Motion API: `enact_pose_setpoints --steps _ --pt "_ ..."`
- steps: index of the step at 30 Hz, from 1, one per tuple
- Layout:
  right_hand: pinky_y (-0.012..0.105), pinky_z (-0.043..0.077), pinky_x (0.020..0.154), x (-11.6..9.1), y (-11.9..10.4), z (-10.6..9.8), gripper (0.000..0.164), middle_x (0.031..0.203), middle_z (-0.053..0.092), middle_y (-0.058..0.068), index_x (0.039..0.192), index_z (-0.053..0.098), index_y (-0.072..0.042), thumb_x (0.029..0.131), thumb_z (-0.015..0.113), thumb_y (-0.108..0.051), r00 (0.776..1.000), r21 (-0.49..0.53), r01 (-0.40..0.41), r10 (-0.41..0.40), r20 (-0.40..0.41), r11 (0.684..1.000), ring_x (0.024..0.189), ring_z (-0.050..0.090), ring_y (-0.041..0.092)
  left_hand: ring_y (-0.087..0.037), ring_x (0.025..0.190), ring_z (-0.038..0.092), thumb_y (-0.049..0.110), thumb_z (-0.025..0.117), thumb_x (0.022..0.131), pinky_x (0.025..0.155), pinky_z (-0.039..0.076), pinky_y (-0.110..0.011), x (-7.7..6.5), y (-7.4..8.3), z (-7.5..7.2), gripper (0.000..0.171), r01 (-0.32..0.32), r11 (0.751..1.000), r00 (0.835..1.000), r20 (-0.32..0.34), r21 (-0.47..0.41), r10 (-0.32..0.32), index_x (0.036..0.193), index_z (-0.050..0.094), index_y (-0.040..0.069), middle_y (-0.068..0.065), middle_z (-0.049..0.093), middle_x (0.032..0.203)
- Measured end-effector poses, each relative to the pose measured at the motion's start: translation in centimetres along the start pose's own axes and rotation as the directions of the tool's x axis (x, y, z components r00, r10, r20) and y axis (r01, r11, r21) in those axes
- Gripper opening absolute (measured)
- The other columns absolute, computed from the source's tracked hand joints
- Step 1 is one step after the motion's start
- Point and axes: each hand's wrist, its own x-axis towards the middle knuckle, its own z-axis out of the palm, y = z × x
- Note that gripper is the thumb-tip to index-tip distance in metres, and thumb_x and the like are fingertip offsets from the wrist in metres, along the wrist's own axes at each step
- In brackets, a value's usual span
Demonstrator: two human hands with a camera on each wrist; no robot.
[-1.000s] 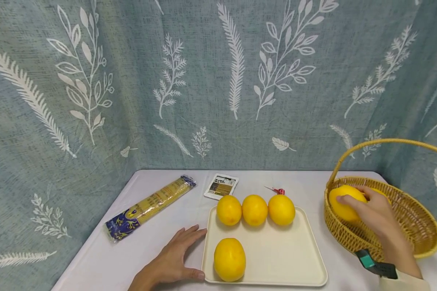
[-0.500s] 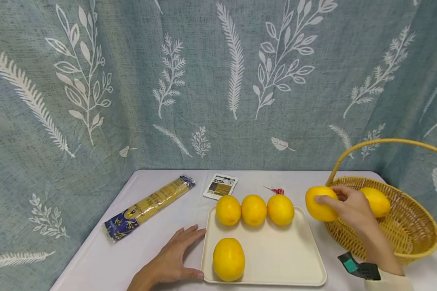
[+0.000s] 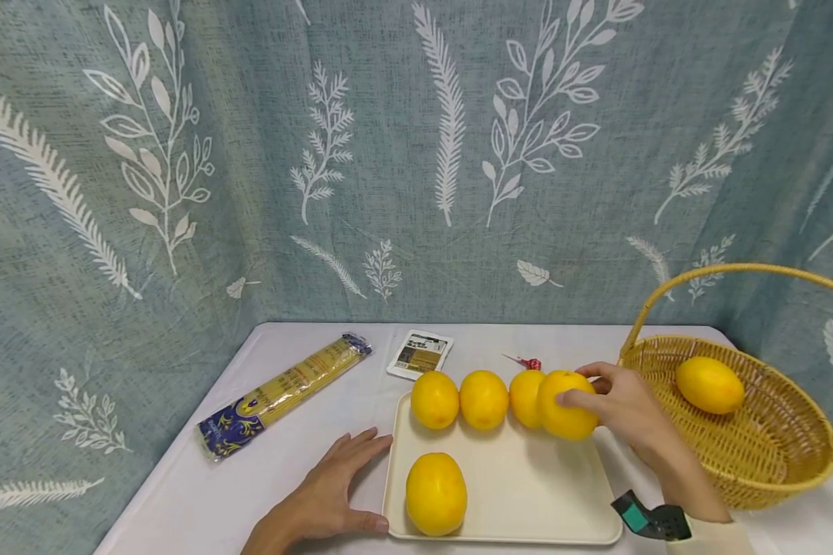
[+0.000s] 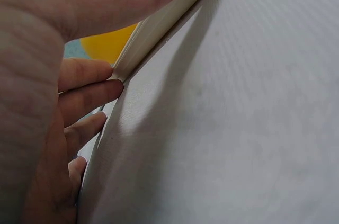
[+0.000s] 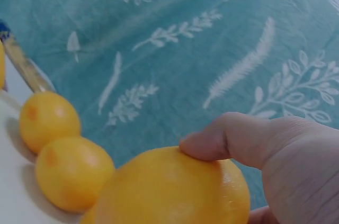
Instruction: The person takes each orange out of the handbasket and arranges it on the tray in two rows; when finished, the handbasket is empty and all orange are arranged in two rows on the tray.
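In the head view, my right hand (image 3: 628, 408) grips a yellow lemon (image 3: 568, 412) between thumb and fingers, over the back right of a cream tray (image 3: 521, 489). The held lemon partly covers another lemon (image 3: 526, 397) behind it. Two more, a left lemon (image 3: 434, 401) and a middle lemon (image 3: 484, 401), complete that back row. A larger-looking lemon (image 3: 436, 495) lies at the tray's front left. My left hand (image 3: 333, 486) rests with spread fingers against the tray's left edge; the left wrist view shows its fingertips (image 4: 114, 89) at the rim.
Right of the tray stands a wicker basket (image 3: 757, 470) with a tall handle, one lemon (image 3: 709, 385) inside. A spaghetti packet (image 3: 284, 397) lies at the left. Behind the tray are a white flat packet (image 3: 421, 354) and a small red-handled item (image 3: 533, 364). A patterned curtain (image 3: 403, 193) closes the back.
My right hand has lifted the lemon out of the basket and carried it left, over the tray. One lemon stays in the basket. My left hand has not moved.
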Motion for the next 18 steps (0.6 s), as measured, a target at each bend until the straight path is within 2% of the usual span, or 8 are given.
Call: enact_pose_setpoints --steps 6,12,18 --pt "0.035 0.063 0.067 0.0 -0.4 1.6 0.063 0.104 0.068 0.014 0.127 0.061 0.005 0.083 0.080 -0.038 0.992 0.077 -0.017 0.007 0.125 0.997 0.081 0.065 0.021 -0.042 0.151 0.026 0.066 0.087 0.062 0.124 0.010 -0.063 0.0 0.0 0.1 0.108 0.014 1.000 1.000 0.002 0.004 -0.014 0.152 0.047 0.024 -0.013 0.038 0.161" --pt "0.036 0.063 0.064 0.0 -0.9 3.4 0.063 0.102 0.066 0.013 0.122 0.063 0.004 0.080 0.083 -0.039 0.980 0.073 -0.033 0.018 0.197 0.997 0.081 0.064 0.022 -0.042 0.150 0.027 0.067 0.086 0.062 0.124 0.011 -0.064 0.1 0.0 0.0 0.108 0.001 1.000 1.000 0.000 0.006 -0.001 0.152 0.047 0.023 -0.014 0.039 0.161" --pt "0.040 0.063 0.061 -0.4 -1.2 4.9 0.058 0.090 0.066 0.011 0.114 0.065 0.003 0.079 0.085 -0.039 0.959 0.080 -0.024 0.000 0.284 0.997 0.075 0.065 0.022 -0.041 0.151 0.025 0.067 0.086 0.060 0.124 0.010 -0.063 0.1 0.0 0.1 0.108 0.025 1.000 1.000 0.003 0.004 -0.025 0.152 0.047 0.025 -0.012 0.038 0.161"
